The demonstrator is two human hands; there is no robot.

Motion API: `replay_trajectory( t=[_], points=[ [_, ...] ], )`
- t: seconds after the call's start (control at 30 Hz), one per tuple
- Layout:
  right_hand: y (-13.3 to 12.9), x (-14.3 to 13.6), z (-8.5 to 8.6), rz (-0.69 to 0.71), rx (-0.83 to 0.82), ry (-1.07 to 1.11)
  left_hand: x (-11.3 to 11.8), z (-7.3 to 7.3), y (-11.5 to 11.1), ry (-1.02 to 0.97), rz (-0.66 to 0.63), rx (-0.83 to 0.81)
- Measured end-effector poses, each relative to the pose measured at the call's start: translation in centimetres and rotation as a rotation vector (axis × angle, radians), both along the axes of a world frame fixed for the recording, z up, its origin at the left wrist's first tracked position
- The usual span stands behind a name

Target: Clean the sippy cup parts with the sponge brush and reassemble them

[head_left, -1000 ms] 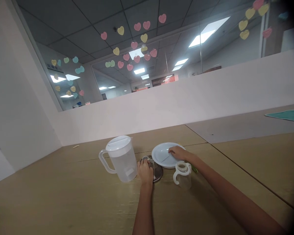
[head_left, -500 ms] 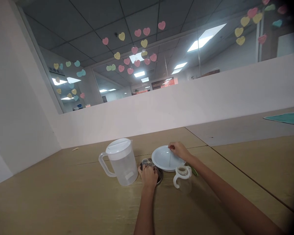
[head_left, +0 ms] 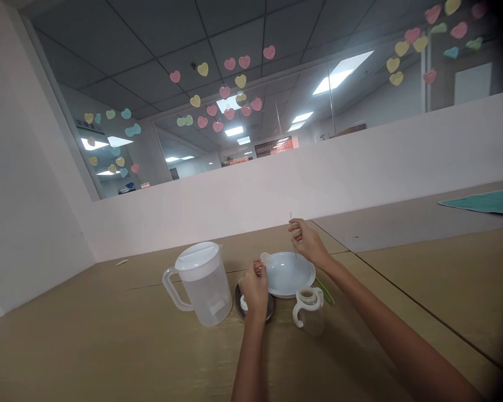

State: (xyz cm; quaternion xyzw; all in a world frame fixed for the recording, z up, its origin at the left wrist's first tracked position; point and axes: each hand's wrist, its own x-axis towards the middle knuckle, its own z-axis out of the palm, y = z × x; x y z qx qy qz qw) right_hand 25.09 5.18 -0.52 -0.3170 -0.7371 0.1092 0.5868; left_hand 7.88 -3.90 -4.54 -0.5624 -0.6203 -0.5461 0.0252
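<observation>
Two hands are raised over the table (head_left: 171, 357), each closed on something small. The right hand (head_left: 308, 243) pinches a thin rod (head_left: 290, 215) between thumb and fingers, the grip narrow. The rod passes through that grip, its looped end just above the fingers and the rest below them, over the white bowl (head_left: 289, 274). Its long axis stands nearly upright, the loop pointing up. The left hand (head_left: 255, 283) pinches a small pale piece (head_left: 266, 258) at its fingertips; the piece sticks out above and to the right of that grip, by the bowl's left rim. Under the left hand is a dark round tray (head_left: 270, 309) with a small white part (head_left: 243, 303) on it. Left of that hand stands a lidded pitcher (head_left: 205, 285); nearer the wearer than the bowl, below the right hand, is a clear cup with white handles (head_left: 309, 310).
</observation>
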Motion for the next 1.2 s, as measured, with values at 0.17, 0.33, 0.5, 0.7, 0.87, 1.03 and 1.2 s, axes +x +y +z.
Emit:
replay_trajectory(
  t=[0.17,0.33,0.5,0.7,0.87,1.03,1.2],
  points=[
    [-3.0,0.7,2.7,0.157,-0.08,0.141,1.9,-2.6,0.9,-0.056,-0.25,0.001],
    [-5.6,1.1,4.3,0.356,-0.188,0.146,1.8,-4.0,0.4,-0.017,-0.303,-0.022],
    [-6.1,0.9,4.1,0.529,-0.275,-0.054,1.8,-4.3,0.1,-0.006,-0.319,-0.011],
    [-5.6,0.0,3.4,0.45,-0.214,-0.193,2.2,-4.4,0.2,-0.073,-0.355,-0.012],
    [-5.8,-0.2,2.9,0.319,-0.109,-0.321,2.1,-4.4,0.4,-0.168,-0.357,-0.007],
    [-5.8,-1.2,1.9,0.185,-0.028,-0.48,2.0,-4.2,0.5,-0.158,-0.335,-0.048],
    [-5.5,-2.4,0.8,0.12,-0.053,-0.561,1.8,-3.9,0.6,-0.133,-0.329,0.03]
  ],
)
